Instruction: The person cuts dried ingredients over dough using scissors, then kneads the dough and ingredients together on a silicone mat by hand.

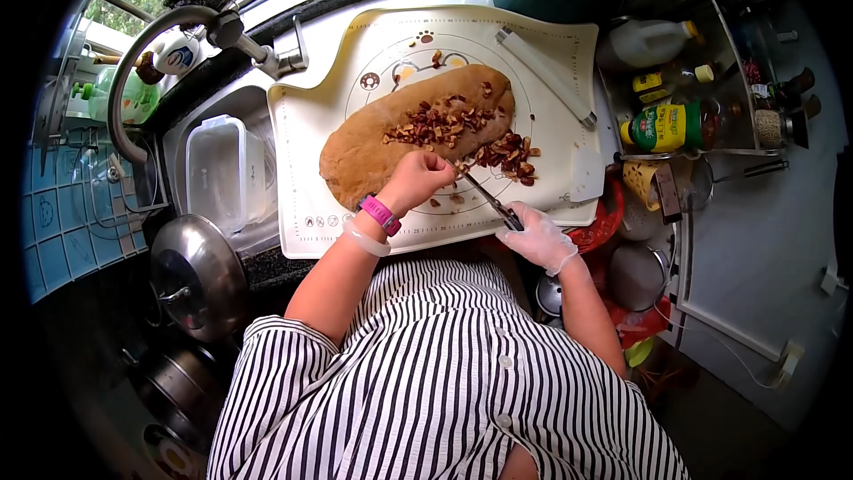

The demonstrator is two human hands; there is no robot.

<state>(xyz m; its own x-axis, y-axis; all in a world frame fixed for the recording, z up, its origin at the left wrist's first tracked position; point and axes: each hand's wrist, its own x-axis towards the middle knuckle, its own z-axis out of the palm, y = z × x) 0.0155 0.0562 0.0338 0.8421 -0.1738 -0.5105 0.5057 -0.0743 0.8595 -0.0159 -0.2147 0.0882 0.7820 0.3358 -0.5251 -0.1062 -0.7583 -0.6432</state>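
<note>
Right hand (538, 238) is closed round scissors (489, 196), left hand (418, 180) pinches an indistinct bit (458, 166), and the sink (251, 100) holds a plastic tub (222, 173).

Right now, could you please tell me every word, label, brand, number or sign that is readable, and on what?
No words or numbers are legible.
Paw-print picture on the white mat: clear, wordless.
Mat's edge markings and icons: too small.
Green-labelled bottle: blurred.
Yellow-labelled bottle: blurred.
White container's blue print: blurred.
</note>
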